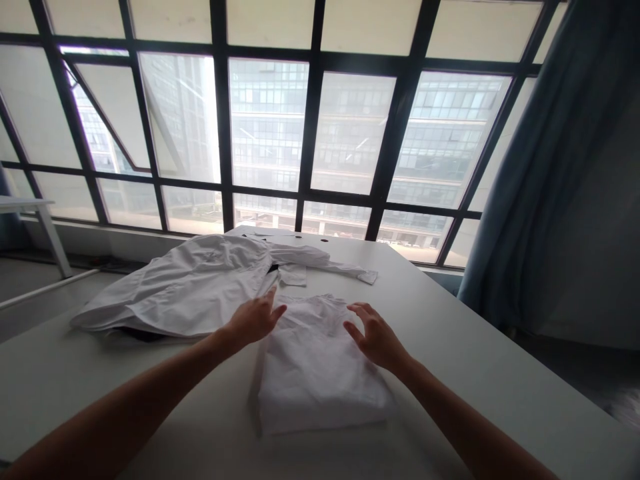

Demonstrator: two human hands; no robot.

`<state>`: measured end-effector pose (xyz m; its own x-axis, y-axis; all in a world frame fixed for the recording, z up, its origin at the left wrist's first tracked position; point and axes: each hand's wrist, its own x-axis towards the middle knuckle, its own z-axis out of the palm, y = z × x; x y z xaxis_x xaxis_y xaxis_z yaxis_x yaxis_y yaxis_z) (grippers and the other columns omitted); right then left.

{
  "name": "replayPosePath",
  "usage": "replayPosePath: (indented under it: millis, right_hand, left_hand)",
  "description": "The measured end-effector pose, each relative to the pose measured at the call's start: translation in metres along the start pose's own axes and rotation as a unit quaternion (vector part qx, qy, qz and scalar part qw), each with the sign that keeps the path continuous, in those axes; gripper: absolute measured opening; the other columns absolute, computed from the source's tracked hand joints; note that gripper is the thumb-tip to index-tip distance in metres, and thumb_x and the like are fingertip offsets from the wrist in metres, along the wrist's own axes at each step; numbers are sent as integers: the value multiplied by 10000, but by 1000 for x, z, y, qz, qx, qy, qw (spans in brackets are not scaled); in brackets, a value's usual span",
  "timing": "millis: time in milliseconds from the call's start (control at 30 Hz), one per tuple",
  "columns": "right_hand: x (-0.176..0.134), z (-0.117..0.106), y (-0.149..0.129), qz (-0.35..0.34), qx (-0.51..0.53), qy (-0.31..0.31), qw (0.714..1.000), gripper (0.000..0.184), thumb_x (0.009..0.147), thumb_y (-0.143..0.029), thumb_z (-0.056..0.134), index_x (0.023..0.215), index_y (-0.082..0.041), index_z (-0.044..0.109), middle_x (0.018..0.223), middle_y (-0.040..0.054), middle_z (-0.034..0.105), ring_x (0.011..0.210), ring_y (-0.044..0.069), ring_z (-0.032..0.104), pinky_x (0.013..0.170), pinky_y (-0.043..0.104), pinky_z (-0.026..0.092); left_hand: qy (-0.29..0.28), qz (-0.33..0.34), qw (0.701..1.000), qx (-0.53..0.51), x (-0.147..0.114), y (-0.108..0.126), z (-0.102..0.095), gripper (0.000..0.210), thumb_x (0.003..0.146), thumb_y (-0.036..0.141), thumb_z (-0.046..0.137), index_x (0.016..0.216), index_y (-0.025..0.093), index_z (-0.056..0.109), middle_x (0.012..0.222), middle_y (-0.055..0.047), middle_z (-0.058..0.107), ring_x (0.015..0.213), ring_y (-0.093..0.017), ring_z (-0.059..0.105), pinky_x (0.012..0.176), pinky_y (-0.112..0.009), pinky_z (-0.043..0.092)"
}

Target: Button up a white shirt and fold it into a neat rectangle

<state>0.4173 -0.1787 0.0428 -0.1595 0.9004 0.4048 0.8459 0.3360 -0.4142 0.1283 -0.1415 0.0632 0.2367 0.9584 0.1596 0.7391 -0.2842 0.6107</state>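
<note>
A folded white garment (pixel 320 380) lies on the white table in front of me, roughly rectangular, with a gathered edge at its far end. My left hand (pixel 255 317) is over its far left corner, index finger stretched forward and thumb apart. At the far right corner is my right hand (pixel 376 335), fingers spread and slightly bent, holding nothing. Whether either hand touches the cloth I cannot tell. Beyond my left hand, a white long-sleeved garment (pixel 200 287) is spread out with creases, one sleeve (pixel 345 267) reaching right.
The white table (pixel 465 373) runs away from me toward a large dark-framed window (pixel 270 127). On the right hangs a blue-grey curtain (pixel 545 173) beyond the table's edge. Another white table (pixel 50 233) stands at the far left. Two dark round spots mark the tabletop's far end.
</note>
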Motion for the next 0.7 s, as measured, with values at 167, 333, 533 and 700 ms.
replayPosePath:
  millis: [167,333,533,700]
  right_hand:
    - [-13,1,-24,-27,0,-82,996,510,972,-475,397,1368,-193,552,1454,131,500,1347,294,439,1103,475,350]
    - [-12,19,-11,-17,-22,-169,985,599,971,-521,377,1437,-161,487,1522,145,413,1415,294,357,1164,484,261]
    - [7,27,16,-30,-43,-102,993,505,980,-392,401,1376,-111,543,1495,185,438,1417,305,353,1172,504,243]
    - [-1,2,-2,-42,-32,-14,998,454,984,-451,400,1242,-173,649,1386,154,561,1282,299,507,1073,486,386]
  left_hand:
    - [-149,145,968,141,-55,23,25,787,920,666,345,1499,135,371,1571,-201,273,1465,-361,217,1160,-549,186]
    - [-203,178,945,184,-53,20,49,905,898,739,297,1553,118,230,1607,-191,86,1493,-346,43,1175,-571,51]
    - [-159,169,954,189,-6,-5,40,776,957,635,319,1546,136,242,1607,-184,121,1498,-303,66,1186,-516,93]
    - [-124,254,950,135,-18,-1,31,688,981,588,336,1539,189,284,1599,-131,217,1495,-266,141,1204,-475,95]
